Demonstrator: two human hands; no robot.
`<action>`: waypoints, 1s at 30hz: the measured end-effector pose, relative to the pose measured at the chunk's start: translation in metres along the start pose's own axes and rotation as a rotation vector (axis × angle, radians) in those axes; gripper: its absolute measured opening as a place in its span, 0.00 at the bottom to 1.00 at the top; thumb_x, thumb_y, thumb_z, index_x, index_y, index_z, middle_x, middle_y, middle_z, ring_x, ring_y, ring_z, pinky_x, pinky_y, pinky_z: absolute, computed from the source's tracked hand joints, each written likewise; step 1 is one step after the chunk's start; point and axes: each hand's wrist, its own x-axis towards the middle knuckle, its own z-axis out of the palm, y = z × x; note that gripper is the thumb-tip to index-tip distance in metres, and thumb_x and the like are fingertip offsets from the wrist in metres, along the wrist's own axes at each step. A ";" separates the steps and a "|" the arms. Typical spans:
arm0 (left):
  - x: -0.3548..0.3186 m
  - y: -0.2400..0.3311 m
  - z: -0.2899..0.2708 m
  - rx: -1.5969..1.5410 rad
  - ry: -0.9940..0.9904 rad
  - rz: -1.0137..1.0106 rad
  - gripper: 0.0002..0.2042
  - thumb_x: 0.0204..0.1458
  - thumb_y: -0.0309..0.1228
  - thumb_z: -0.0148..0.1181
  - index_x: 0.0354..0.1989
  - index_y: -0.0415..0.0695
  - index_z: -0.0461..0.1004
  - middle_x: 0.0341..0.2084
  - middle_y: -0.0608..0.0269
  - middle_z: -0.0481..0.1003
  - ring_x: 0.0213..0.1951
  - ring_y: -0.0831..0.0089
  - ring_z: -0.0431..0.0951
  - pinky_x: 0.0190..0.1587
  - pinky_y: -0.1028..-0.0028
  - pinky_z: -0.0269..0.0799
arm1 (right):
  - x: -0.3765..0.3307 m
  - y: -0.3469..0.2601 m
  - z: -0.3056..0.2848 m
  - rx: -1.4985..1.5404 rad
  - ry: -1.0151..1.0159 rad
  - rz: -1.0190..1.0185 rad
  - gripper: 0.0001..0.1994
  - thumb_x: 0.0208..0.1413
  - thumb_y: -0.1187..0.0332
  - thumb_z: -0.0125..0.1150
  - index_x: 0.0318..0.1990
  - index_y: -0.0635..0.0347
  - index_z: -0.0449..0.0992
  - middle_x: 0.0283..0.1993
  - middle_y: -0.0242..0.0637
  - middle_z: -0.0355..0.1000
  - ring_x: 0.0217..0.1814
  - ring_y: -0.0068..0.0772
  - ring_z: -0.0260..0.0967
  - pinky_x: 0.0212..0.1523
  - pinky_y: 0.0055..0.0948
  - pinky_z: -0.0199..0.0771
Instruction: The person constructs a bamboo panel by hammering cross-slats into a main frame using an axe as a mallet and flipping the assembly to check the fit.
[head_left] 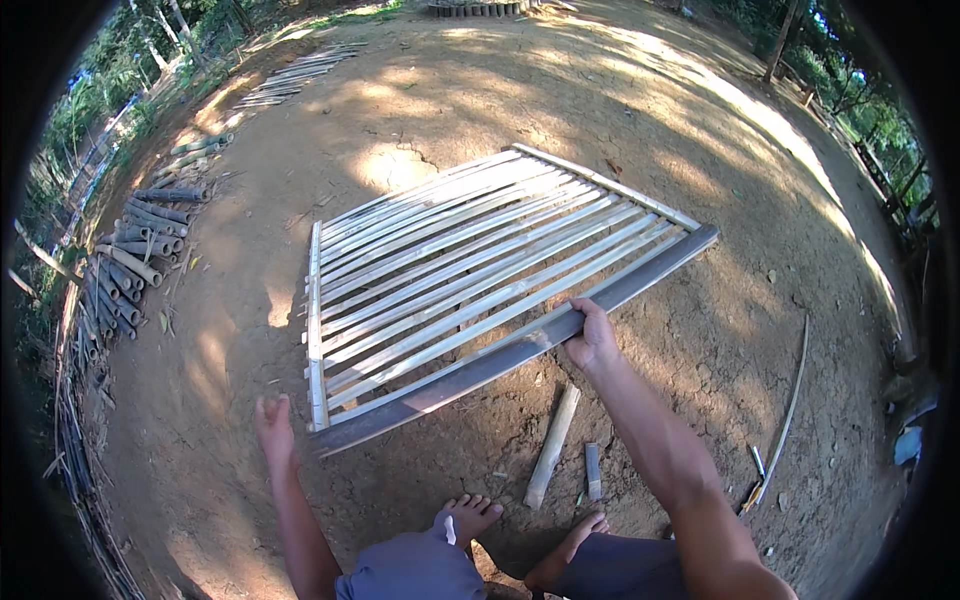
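A panel of several pale split-bamboo slats [470, 250] lies flat on bare earth in front of me. Along its near edge runs a long dark grey bamboo strip [640, 278]. My right hand [592, 338] grips that dark strip near its middle. My left hand [273, 425] hangs with fingers apart just left of the panel's near left corner, holding nothing. My bare feet [470, 515] stand below the panel.
Two short bamboo offcuts [552, 445] lie by my feet. A thin curved strip [790, 410] rests on the ground at right. A stack of dark bamboo poles [135, 255] sits at left, more pale slats [295, 75] at the far left back.
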 end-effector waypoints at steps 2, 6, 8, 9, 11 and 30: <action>-0.057 0.037 -0.028 -0.110 -0.023 0.303 0.19 0.68 0.40 0.58 0.55 0.35 0.77 0.42 0.55 0.83 0.40 0.71 0.82 0.43 0.73 0.75 | -0.026 0.026 -0.013 0.005 -0.010 0.003 0.16 0.65 0.77 0.56 0.57 0.71 0.65 0.46 0.46 0.73 0.50 0.39 0.75 0.65 0.45 0.75; -0.167 0.065 -0.046 -0.422 -1.034 -0.265 0.23 0.71 0.45 0.52 0.63 0.37 0.72 0.51 0.49 0.80 0.55 0.64 0.81 0.60 0.67 0.74 | -0.140 0.095 0.034 -0.048 -0.075 0.051 0.16 0.64 0.69 0.62 0.56 0.64 0.69 0.53 0.43 0.70 0.60 0.38 0.66 0.67 0.51 0.67; -0.192 0.076 -0.015 -0.603 -1.148 -0.477 0.34 0.68 0.56 0.53 0.72 0.41 0.63 0.56 0.48 0.77 0.57 0.64 0.79 0.62 0.61 0.73 | -0.163 0.132 0.030 -0.013 -0.207 -0.007 0.15 0.62 0.61 0.68 0.51 0.55 0.72 0.49 0.37 0.75 0.56 0.36 0.71 0.62 0.50 0.69; -0.187 0.074 0.007 -0.664 -1.056 -0.591 0.40 0.65 0.61 0.53 0.74 0.42 0.58 0.59 0.48 0.75 0.60 0.64 0.77 0.64 0.59 0.71 | -0.188 0.149 0.044 0.041 -0.179 -0.028 0.14 0.61 0.64 0.69 0.50 0.54 0.73 0.49 0.35 0.75 0.56 0.37 0.71 0.61 0.51 0.69; -0.170 0.089 0.029 -0.828 -0.933 -0.670 0.47 0.59 0.69 0.54 0.76 0.44 0.55 0.63 0.50 0.72 0.64 0.62 0.74 0.66 0.57 0.69 | -0.224 0.171 0.048 0.054 -0.386 -0.001 0.23 0.60 0.69 0.70 0.59 0.56 0.66 0.61 0.39 0.66 0.68 0.40 0.61 0.71 0.49 0.60; -0.001 0.113 -0.101 -0.696 -0.559 -0.507 0.24 0.58 0.45 0.59 0.57 0.40 0.74 0.46 0.52 0.82 0.47 0.57 0.85 0.52 0.57 0.84 | -0.084 0.012 -0.167 -0.220 -0.109 0.136 0.41 0.73 0.43 0.42 0.81 0.59 0.37 0.79 0.54 0.52 0.78 0.52 0.57 0.71 0.66 0.63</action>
